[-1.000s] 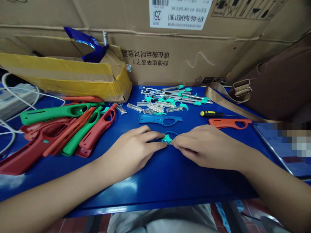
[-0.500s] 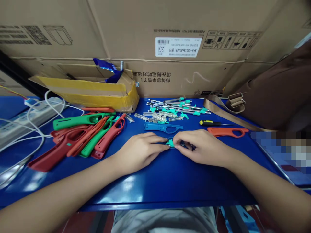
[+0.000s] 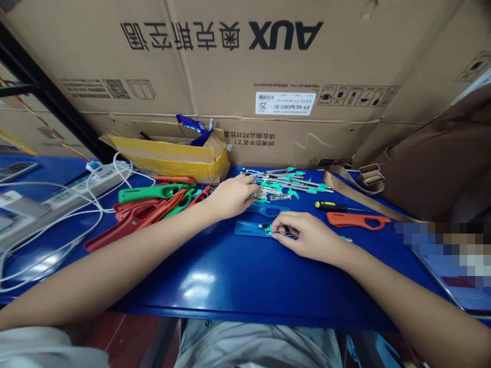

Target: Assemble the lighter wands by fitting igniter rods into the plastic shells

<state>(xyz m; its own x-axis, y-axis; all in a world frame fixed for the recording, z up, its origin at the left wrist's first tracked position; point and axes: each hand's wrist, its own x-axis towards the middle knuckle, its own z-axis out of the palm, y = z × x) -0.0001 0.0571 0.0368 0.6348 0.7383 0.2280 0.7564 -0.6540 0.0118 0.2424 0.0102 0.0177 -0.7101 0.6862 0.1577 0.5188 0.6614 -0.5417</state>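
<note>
A blue lighter shell half (image 3: 249,229) lies on the table with a green piece and thin metal parts inside. My right hand (image 3: 307,232) rests over its right part, thumb and forefinger pinched at the shell, hiding much of it. A metal tube end shows beyond that hand. Farther back, my left hand (image 3: 233,197) reaches to the pile of clear plastic tanks (image 3: 281,196), its fingers closed on one at the pile's left edge; the fingertips are partly hidden. Between the hands lies a second blue shell half (image 3: 270,210).
Metal rods with green triggers (image 3: 307,185) lie at the back. Left are red, orange and green lighter shells (image 3: 149,193), a power strip (image 3: 72,191) with white cables, and a yellow-taped box (image 3: 172,156). Right are a screwdriver (image 3: 332,206), an orange shell (image 3: 351,220) and a strap (image 3: 337,179).
My left hand has left the near blue shell and moved back to the clear tanks. My right hand stays at the shell. The view has tilted up and turned left.
</note>
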